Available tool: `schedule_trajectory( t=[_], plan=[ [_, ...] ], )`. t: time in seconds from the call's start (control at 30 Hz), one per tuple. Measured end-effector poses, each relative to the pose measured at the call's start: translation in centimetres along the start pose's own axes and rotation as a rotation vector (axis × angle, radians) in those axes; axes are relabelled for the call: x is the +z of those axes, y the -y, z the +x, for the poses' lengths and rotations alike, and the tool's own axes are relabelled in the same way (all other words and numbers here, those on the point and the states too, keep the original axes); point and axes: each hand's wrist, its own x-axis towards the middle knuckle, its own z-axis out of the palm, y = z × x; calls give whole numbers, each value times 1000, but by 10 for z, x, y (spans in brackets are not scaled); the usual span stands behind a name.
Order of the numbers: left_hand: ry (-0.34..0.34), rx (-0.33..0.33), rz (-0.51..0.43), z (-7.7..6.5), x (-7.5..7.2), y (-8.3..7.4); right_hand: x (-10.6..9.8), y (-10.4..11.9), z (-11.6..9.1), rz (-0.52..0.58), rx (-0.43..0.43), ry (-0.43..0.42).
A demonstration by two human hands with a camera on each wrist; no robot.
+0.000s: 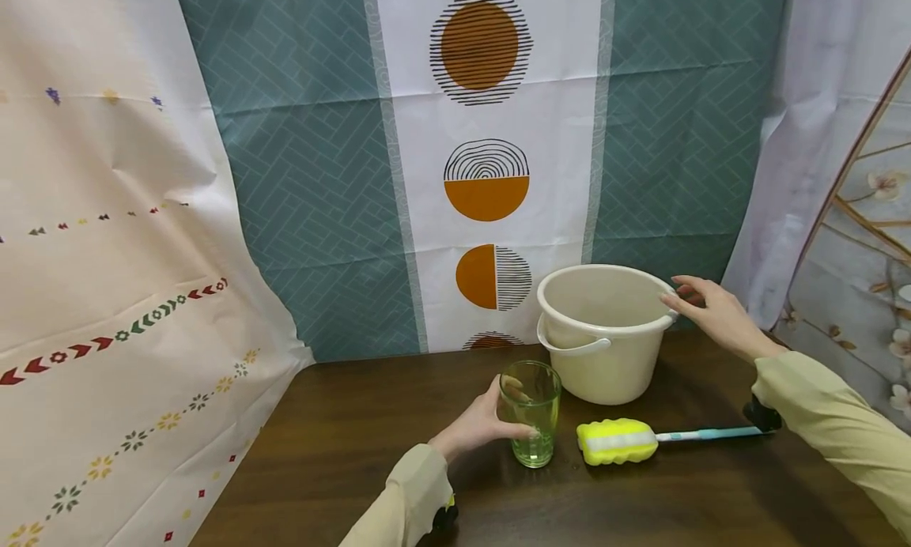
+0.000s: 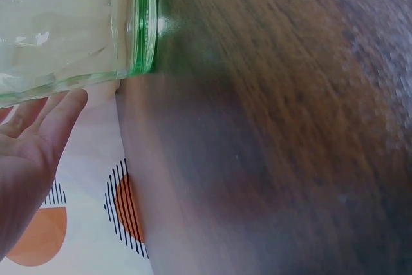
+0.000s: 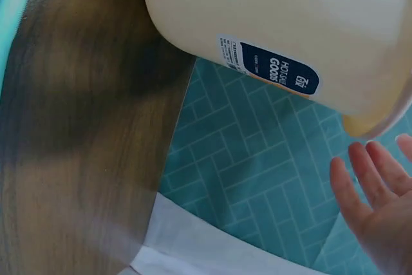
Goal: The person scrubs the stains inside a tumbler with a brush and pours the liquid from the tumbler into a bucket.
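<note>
A clear green drinking glass point(image 1: 535, 411) is upright at the front middle of the table. My left hand point(image 1: 485, 420) holds it from the left, thumb across the front and fingers round the far side. In the left wrist view, fingers point(image 2: 64, 111) lie along the side of the glass point(image 2: 64, 37). A cream bucket point(image 1: 605, 365) stands behind and to the right, its handle hanging down at the left. My right hand point(image 1: 719, 314) is at the bucket's right rim with fingers loosely bent, and in the right wrist view the fingertips point(image 3: 357, 152) are right by the rim.
A yellow and white sponge brush point(image 1: 618, 442) with a light blue handle point(image 1: 719, 434) lies on the dark wooden table point(image 1: 356, 420) in front of the bucket. Patterned cloths point(image 1: 313, 175) hang behind the table and at both sides. A label point(image 3: 277, 69) marks the bucket's side.
</note>
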Motion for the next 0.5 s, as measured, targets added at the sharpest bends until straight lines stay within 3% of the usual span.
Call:
schedule_trajectory(
  t=[0.5],
  plan=[
    [-30, 16, 64, 3, 1, 4, 13, -9, 8, -38, 37, 52]
  ],
)
